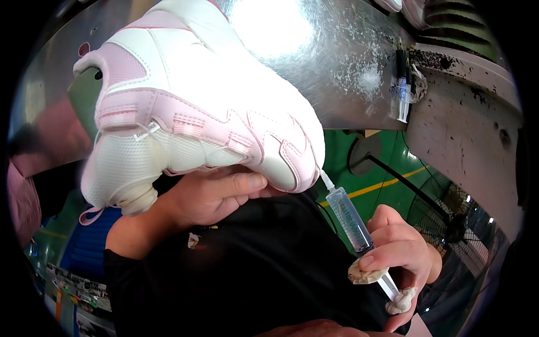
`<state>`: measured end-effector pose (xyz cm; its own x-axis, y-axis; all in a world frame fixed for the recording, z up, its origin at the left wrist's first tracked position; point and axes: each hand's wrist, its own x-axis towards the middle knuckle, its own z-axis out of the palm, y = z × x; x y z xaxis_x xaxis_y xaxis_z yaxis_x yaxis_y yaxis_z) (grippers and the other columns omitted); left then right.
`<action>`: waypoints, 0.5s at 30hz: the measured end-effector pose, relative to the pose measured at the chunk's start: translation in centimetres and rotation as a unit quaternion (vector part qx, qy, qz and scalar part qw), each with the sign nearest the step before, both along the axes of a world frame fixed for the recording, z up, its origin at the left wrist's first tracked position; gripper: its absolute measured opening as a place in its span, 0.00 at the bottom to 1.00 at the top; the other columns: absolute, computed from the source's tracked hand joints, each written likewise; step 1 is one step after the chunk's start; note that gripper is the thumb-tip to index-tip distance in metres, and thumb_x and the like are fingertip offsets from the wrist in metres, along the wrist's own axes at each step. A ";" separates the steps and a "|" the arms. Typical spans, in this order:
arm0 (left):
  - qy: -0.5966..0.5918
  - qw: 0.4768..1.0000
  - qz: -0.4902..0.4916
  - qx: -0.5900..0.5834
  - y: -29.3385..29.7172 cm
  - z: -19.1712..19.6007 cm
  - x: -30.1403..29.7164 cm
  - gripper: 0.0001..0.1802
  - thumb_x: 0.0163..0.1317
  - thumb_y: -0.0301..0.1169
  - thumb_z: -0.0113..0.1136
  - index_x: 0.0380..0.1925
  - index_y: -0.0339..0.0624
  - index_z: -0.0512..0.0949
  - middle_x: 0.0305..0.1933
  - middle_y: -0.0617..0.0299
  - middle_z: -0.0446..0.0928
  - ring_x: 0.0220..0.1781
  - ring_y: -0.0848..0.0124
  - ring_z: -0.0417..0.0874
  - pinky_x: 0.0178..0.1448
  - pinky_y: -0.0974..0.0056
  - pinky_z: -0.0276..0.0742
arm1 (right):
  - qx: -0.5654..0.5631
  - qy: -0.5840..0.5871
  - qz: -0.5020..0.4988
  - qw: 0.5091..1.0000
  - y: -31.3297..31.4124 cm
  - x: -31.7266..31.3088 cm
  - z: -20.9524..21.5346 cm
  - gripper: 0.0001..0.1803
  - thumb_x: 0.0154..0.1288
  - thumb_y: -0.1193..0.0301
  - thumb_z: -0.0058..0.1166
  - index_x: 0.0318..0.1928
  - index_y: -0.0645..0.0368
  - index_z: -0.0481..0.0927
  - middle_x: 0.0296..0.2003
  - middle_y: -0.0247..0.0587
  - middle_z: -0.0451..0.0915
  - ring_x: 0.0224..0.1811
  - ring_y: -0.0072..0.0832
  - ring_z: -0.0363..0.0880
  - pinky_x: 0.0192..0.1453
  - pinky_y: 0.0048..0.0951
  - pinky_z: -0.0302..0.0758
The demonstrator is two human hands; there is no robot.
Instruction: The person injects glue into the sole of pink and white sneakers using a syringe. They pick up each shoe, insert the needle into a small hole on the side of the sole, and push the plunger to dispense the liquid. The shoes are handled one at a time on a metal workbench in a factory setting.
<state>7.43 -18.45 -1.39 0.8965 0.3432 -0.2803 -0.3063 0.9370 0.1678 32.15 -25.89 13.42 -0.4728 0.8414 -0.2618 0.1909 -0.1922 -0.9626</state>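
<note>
A white and pale pink sneaker (196, 84) fills the upper left of the head view, tilted over the table edge. My left hand (216, 196) grips it from underneath, thumb pressed along its lower side; some of the fingers are hidden behind it. In my right hand (401, 247) is a clear plastic syringe (349, 219) holding clear liquid. Its narrow white nozzle (327, 180) meets the lower right edge of the sneaker. Off-white wadding wraps the syringe's flange (368, 273) and plunger end (400, 301). My thumb rests at the flange, with my fingers bent around the plunger side.
Behind the sneaker lies a shiny metal table (342, 33), with white crumbs (368, 78) scattered on it. Slim clear tubes with dark tops (401, 84) stand along its right side, beside a stained pale panel (460, 112). A black fan (455, 224) is at lower right over green floor.
</note>
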 end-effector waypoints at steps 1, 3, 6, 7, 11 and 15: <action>0.003 1.000 -0.002 0.003 0.0 0.1 0.1 0.20 0.67 0.23 0.45 0.59 0.31 0.66 0.59 0.48 0.70 0.62 0.57 0.71 0.68 0.54 0.66 | 0.002 -0.004 0.000 1.000 -0.1 0.0 0.1 0.45 0.34 0.40 0.70 0.48 0.59 0.77 0.36 0.38 0.76 0.31 0.28 0.63 0.34 0.28 0.57; 0.008 1.000 -0.006 0.010 0.0 0.2 0.3 0.20 0.67 0.23 0.45 0.59 0.32 0.66 0.59 0.49 0.70 0.62 0.57 0.72 0.67 0.54 0.66 | 0.004 -0.010 -0.001 1.000 -0.2 0.0 0.2 0.45 0.34 0.40 0.70 0.48 0.60 0.77 0.36 0.38 0.76 0.31 0.28 0.63 0.35 0.28 0.56; 0.000 0.999 -0.025 0.045 0.4 -0.2 0.7 0.21 0.66 0.22 0.44 0.60 0.38 0.65 0.61 0.50 0.69 0.64 0.57 0.70 0.67 0.50 0.66 | 0.010 -0.033 -0.002 0.999 -0.4 -0.3 0.5 0.45 0.33 0.40 0.71 0.48 0.59 0.77 0.36 0.37 0.75 0.31 0.28 0.63 0.35 0.28 0.56; -0.011 0.999 -0.020 0.045 0.4 -0.4 0.9 0.21 0.67 0.22 0.44 0.60 0.38 0.65 0.60 0.50 0.70 0.64 0.57 0.70 0.66 0.50 0.67 | 0.013 -0.043 -0.004 0.999 -0.5 -0.4 0.7 0.45 0.33 0.40 0.71 0.48 0.59 0.77 0.36 0.37 0.75 0.31 0.28 0.63 0.35 0.28 0.56; -0.048 0.999 -0.001 0.019 0.0 -1.5 2.2 0.18 0.67 0.23 0.47 0.58 0.39 0.69 0.58 0.54 0.72 0.61 0.62 0.73 0.65 0.55 0.70 | 0.030 -0.069 -0.007 0.997 -1.1 -0.3 1.1 0.44 0.33 0.41 0.71 0.48 0.58 0.77 0.36 0.36 0.75 0.31 0.28 0.63 0.36 0.28 0.56; -0.053 0.999 0.009 0.003 0.3 -1.3 3.2 0.17 0.67 0.24 0.49 0.56 0.40 0.71 0.57 0.56 0.74 0.60 0.66 0.74 0.63 0.59 0.71 | 0.056 -0.092 0.009 0.994 -2.0 -0.2 0.7 0.46 0.33 0.41 0.71 0.51 0.56 0.75 0.36 0.36 0.75 0.31 0.28 0.63 0.36 0.28 0.55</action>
<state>10.59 -18.12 -2.74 0.9147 0.3606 -0.1826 -0.3391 0.9304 0.1389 31.95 -27.85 14.09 -0.4414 0.8620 -0.2492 0.3673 -0.0798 -0.9267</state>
